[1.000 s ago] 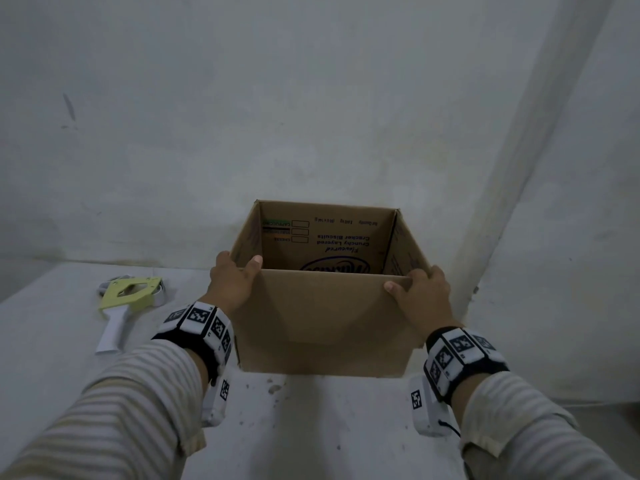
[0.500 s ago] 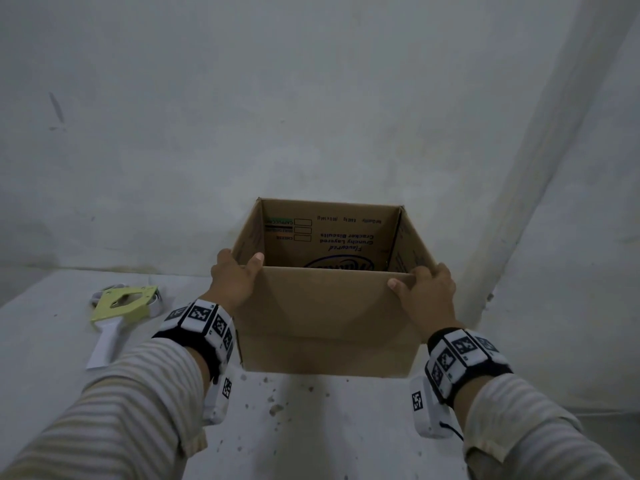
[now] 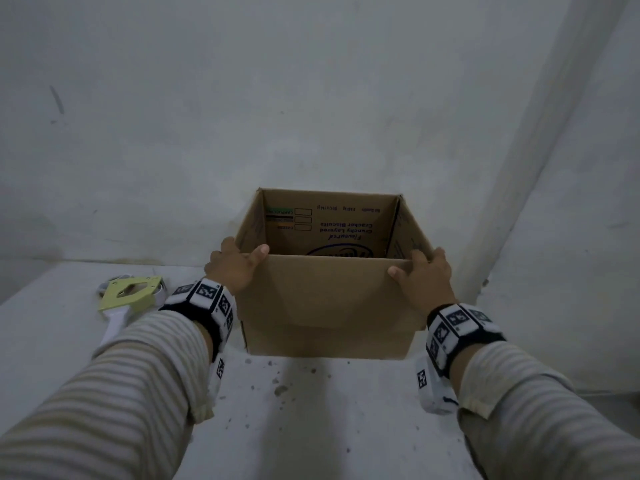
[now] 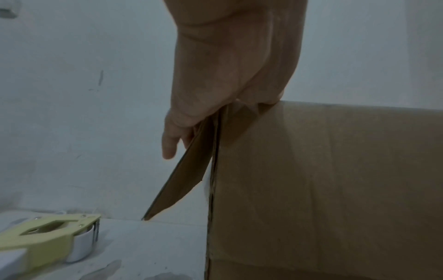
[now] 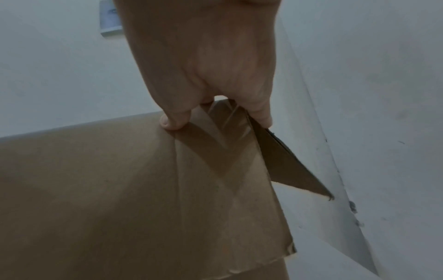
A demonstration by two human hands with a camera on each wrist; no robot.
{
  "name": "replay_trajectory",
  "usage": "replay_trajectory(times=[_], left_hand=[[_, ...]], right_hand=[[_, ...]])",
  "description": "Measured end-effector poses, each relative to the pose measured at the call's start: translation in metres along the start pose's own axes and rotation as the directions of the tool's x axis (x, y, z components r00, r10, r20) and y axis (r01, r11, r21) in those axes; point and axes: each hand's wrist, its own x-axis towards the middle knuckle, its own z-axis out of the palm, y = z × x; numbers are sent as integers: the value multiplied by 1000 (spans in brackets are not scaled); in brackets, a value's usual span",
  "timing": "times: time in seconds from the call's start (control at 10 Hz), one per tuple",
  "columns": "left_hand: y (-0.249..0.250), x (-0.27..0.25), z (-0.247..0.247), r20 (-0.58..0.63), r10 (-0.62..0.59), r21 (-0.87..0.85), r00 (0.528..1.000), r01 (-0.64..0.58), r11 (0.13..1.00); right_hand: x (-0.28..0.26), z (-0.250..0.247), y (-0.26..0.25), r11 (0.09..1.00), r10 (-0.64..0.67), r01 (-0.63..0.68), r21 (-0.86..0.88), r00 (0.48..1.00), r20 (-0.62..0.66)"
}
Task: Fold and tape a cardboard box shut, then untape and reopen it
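An open cardboard box [image 3: 329, 299] stands on a pale, speckled table [image 3: 311, 420] pushed into the corner of a bare white-walled room. The left hand [image 3: 232, 268] and right hand [image 3: 424, 282] each clamp a near top corner, thumbs on the front flap, which is folded down outside. A yellow tape dispenser [image 3: 128, 299] lies left of the box.

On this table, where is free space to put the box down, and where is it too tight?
Free: the bare table in front of the box, between the two sleeves, with only small specks on it. Also the strip between the tape dispenser and the box. Tight: right of the box, where the wall stands close, and behind it.
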Motion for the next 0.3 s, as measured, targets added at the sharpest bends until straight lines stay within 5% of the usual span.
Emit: replay_trajectory(times=[0.1, 0.3], left_hand=[[1, -18, -5, -91, 32, 114, 995, -22, 993], [-30, -54, 6, -279, 222, 175, 934, -178, 968]], right_hand=[[-12, -3, -2, 993, 8, -7, -115, 1000, 4], [-45, 11, -4, 964, -192, 165, -208, 974, -120]])
